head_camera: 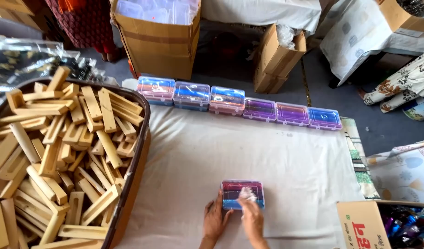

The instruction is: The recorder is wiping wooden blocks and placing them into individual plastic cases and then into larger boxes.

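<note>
A small clear plastic box (235,190) with colourful contents lies on a pale cloth (249,152) near me. My left hand (215,219) rests flat against the box's left side. My right hand (251,216) presses a small white crumpled piece (247,193) onto the lid. A row of several similar filled clear boxes (239,101) lines the cloth's far edge.
A large brown tub (139,152) full of wooden blocks stands on the left. Cardboard boxes stand at the back (159,41), (276,57) and at the bottom right (362,226), the last beside shiny wrappers. A person's patterned clothing shows at the top left.
</note>
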